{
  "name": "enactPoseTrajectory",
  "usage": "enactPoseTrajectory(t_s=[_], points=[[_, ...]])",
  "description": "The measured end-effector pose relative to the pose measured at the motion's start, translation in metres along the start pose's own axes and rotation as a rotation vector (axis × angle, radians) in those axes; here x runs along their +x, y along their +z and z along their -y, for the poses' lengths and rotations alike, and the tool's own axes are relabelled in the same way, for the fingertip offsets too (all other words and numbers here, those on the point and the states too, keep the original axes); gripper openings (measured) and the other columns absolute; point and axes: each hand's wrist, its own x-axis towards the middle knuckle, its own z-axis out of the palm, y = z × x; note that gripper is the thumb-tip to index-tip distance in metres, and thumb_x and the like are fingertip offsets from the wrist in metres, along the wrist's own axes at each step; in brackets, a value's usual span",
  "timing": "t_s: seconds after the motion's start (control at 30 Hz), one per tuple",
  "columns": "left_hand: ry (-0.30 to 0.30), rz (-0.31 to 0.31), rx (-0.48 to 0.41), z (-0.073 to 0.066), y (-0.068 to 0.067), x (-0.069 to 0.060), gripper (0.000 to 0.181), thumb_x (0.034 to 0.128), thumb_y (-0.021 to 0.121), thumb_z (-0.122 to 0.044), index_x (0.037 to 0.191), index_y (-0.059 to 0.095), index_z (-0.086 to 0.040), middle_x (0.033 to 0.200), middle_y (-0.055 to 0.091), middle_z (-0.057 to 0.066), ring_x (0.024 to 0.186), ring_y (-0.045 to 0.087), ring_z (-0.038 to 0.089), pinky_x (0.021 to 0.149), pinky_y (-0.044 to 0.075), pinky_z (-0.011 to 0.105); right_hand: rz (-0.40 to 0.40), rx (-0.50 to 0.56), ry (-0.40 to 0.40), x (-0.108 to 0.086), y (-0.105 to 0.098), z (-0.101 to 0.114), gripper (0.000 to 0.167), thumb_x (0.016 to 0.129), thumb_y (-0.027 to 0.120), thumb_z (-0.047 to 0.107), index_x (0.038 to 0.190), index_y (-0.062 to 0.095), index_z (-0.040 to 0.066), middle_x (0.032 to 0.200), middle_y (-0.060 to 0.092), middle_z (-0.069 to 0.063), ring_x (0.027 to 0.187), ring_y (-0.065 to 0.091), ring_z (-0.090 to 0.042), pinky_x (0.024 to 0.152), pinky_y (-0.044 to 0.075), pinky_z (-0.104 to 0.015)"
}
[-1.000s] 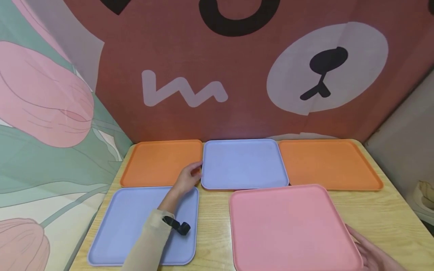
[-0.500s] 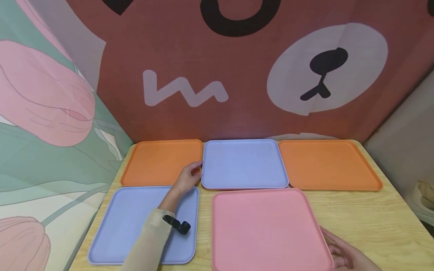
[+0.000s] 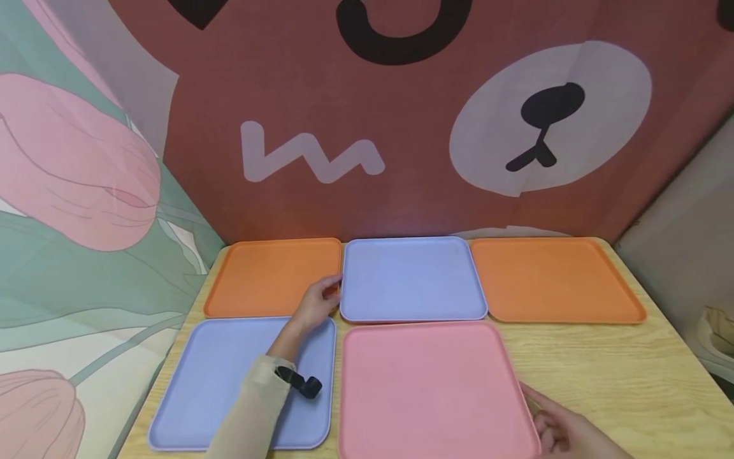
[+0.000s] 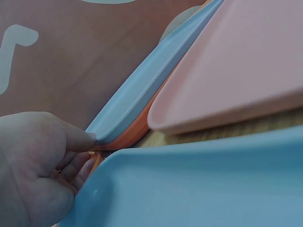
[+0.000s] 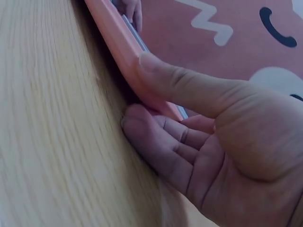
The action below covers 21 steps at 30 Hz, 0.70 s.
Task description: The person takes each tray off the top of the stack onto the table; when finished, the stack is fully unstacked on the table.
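A blue tray (image 3: 415,277) lies at the back middle of the table, with an orange rim (image 4: 135,127) showing beneath it in the left wrist view. My left hand (image 3: 314,306) holds its left edge, one fingertip on the rim and the other fingers bent below. With my right hand (image 3: 564,427) I grip the right edge of a pink tray (image 3: 427,389), thumb on the outer side and fingers under it. In the right wrist view the pink tray's edge (image 5: 120,47) is slightly above the wood. Its far side sits close to the blue tray.
Orange trays lie at the back left (image 3: 275,271) and back right (image 3: 556,277). Another blue tray (image 3: 229,376) is at the front left, under my left forearm. Wood tabletop (image 3: 619,376) shows at the right. A printed bear backdrop (image 3: 413,210) stands behind the table.
My right hand has moved the pink tray left and straightened it, so that it now lies before the back blue tray. The left hand has stayed in place.
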Motion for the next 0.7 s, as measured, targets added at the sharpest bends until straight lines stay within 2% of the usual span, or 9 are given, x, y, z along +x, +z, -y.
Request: enactPoseTrajectory(t_s=[0.07,0.13,0.23,0.37,0.47,0.53,0.6,0.63,0.7], points=[[0.008,0.000,-0.003,0.000,0.000,0.000,0.050,0.0976,0.062,0.003,0.147,0.052,0.001,0.145,0.054,0.022,0.131,0.052,0.036,0.110,0.045,0.050,-0.023,-0.032,0.020,0.002,0.003,0.002,0.098,0.091,0.070,-0.003,0.160,0.018,0.044,0.095,0.067,-0.007,0.077,0.060,-0.005,0.064,0.056,-0.025],[0.016,0.000,-0.003,0.001,0.000,0.000,0.050,0.0976,0.062,0.003,0.147,0.052,0.002,0.145,0.054,0.022,0.130,0.052,0.036,0.110,0.044,0.050,-0.045,-0.053,0.057,0.004,0.007,0.005,0.097,0.091,0.072,0.001,0.165,0.011,0.022,0.093,0.065,-0.005,0.074,0.058,-0.003,0.061,0.054,-0.022],[0.015,0.001,-0.005,0.001,0.000,-0.001,0.050,0.0979,0.063,0.002,0.147,0.052,0.001,0.144,0.055,0.022,0.129,0.053,0.035,0.110,0.045,0.050,-0.079,-0.085,0.097,0.008,0.012,0.010,0.099,0.090,0.075,0.006,0.156,0.003,-0.012,0.088,0.062,-0.005,0.070,0.054,-0.002,0.056,0.048,-0.018],[-0.003,0.002,-0.010,0.001,-0.001,-0.001,0.050,0.0985,0.063,0.001,0.148,0.052,-0.001,0.144,0.055,0.020,0.129,0.053,0.034,0.109,0.045,0.049,-0.111,-0.089,0.173,0.012,0.016,0.015,0.106,0.087,0.080,0.011,0.155,0.004,-0.014,0.086,0.059,-0.007,0.067,0.052,-0.003,0.054,0.044,-0.016],[-0.006,0.005,-0.017,0.001,-0.001,-0.001,0.050,0.0989,0.062,0.000,0.148,0.052,-0.001,0.144,0.055,0.020,0.129,0.053,0.034,0.109,0.045,0.049,-0.100,-0.068,0.196,0.011,0.013,0.017,0.099,0.091,0.076,0.008,0.155,0.004,-0.014,0.091,0.059,-0.008,0.071,0.054,-0.006,0.057,0.046,-0.018],[-0.008,0.004,-0.018,0.001,-0.001,-0.001,0.050,0.0990,0.062,0.000,0.147,0.052,-0.001,0.144,0.055,0.019,0.130,0.053,0.034,0.110,0.045,0.049,-0.088,-0.137,0.126,0.010,0.010,0.015,0.087,0.095,0.070,0.005,0.154,0.009,-0.016,0.093,0.060,-0.006,0.073,0.056,-0.008,0.060,0.049,-0.020],[-0.011,0.004,-0.017,0.001,-0.001,-0.001,0.050,0.0990,0.063,-0.001,0.148,0.052,-0.002,0.145,0.055,0.019,0.130,0.053,0.034,0.110,0.045,0.049,-0.091,-0.243,0.018,0.010,0.004,0.013,0.074,0.099,0.063,0.001,0.156,0.019,-0.011,0.095,0.062,-0.004,0.078,0.059,-0.010,0.064,0.052,-0.021],[-0.012,0.004,-0.016,0.001,-0.001,-0.001,0.050,0.0991,0.063,-0.001,0.148,0.052,-0.002,0.145,0.054,0.019,0.131,0.052,0.034,0.110,0.044,0.049,-0.105,-0.296,-0.030,0.009,0.000,0.013,0.068,0.100,0.061,0.000,0.158,0.025,-0.005,0.097,0.063,-0.003,0.081,0.060,-0.010,0.066,0.053,-0.022],[-0.013,0.001,-0.016,0.002,-0.001,-0.001,0.050,0.0990,0.063,-0.001,0.148,0.052,-0.002,0.145,0.055,0.019,0.131,0.052,0.034,0.110,0.044,0.049,-0.164,-0.406,-0.092,0.010,-0.007,0.015,0.060,0.101,0.058,0.000,0.155,0.033,-0.004,0.102,0.066,-0.001,0.087,0.062,-0.008,0.070,0.054,-0.021]])
